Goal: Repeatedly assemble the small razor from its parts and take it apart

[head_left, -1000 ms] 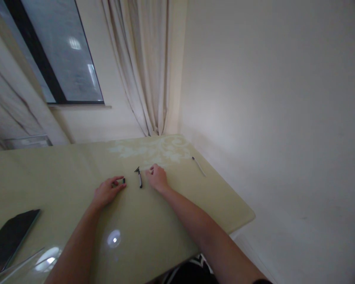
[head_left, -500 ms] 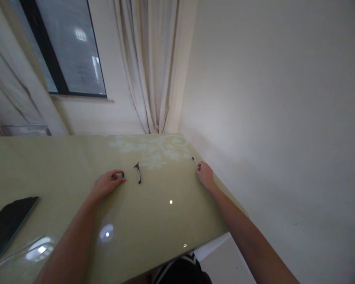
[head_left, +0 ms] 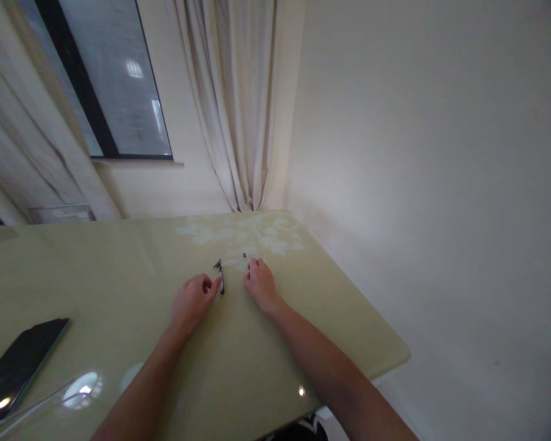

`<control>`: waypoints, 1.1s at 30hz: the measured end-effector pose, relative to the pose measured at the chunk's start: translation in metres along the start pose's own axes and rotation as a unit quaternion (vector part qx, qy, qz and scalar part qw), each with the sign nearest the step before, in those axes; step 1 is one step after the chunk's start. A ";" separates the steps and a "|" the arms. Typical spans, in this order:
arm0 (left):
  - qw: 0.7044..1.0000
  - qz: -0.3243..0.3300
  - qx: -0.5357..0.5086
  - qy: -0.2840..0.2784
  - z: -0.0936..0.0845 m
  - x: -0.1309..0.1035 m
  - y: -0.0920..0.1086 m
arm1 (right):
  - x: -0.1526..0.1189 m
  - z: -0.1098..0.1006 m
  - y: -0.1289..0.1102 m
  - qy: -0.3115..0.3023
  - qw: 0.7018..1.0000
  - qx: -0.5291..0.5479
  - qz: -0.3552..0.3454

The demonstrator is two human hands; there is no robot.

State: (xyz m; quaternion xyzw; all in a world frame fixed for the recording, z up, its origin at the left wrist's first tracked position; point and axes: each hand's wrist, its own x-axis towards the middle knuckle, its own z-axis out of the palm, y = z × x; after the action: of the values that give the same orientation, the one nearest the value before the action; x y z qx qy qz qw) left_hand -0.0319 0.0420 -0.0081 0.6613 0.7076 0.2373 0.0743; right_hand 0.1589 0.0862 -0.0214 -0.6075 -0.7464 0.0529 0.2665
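On the glossy pale table lies a razor [head_left: 221,280] with a dark head and handle. My left hand [head_left: 196,298] is right beside its handle, thumb tip at the razor, fingers curled; whatever it holds, if anything, is hidden. To the right of the razor, my right hand [head_left: 260,283] pinches a small thin stick with a dark tip [head_left: 245,255], which points up and left from the fingers. The dark piece seen earlier at my left fingertips does not show now.
A dark flat tablet-like object [head_left: 21,367] lies at the table's left, with pale cables [head_left: 32,409] near it. The table's far edge meets curtains [head_left: 239,110], and a wall [head_left: 417,184] stands at the right.
My right hand has moved left with the dark-tipped stick, close to the razor. My left hand has come right up to the razor, its fingers more curled. The view has shifted slightly.
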 end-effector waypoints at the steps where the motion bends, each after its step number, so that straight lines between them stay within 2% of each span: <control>1: 1.000 -0.009 0.018 -0.016 0.000 -0.003 0.005 | -0.002 0.000 0.003 -0.001 1.000 0.002 0.002; 8: 0.990 -0.025 0.103 -0.091 0.000 -0.013 0.026 | -0.010 0.003 0.007 -0.012 0.999 0.031 -0.005; 14: 0.987 0.000 0.134 -0.085 0.004 -0.017 0.027 | -0.012 0.014 -0.003 -0.013 0.999 0.044 -0.022; 17: 0.985 0.012 0.148 -0.090 0.004 -0.017 0.026 | -0.013 0.013 -0.003 0.008 0.997 0.081 -0.018; 23: 0.984 0.023 0.153 -0.093 0.006 -0.018 0.025 | -0.007 0.004 0.012 0.082 0.981 0.170 0.048; 27: 0.982 0.015 0.158 -0.100 0.010 -0.016 0.025 | 0.000 0.005 0.021 0.077 0.968 0.216 0.102; 33: 0.980 0.003 0.166 -0.106 0.012 -0.013 0.026 | -0.002 0.002 0.020 0.058 0.962 0.237 0.120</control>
State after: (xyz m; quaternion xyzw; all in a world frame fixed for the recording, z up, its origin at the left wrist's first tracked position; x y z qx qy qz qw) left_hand -0.0021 0.0328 -0.0104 0.6879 0.7234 0.0454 0.0380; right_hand 0.1759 0.0904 -0.0322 -0.6141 -0.6174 0.2242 0.4375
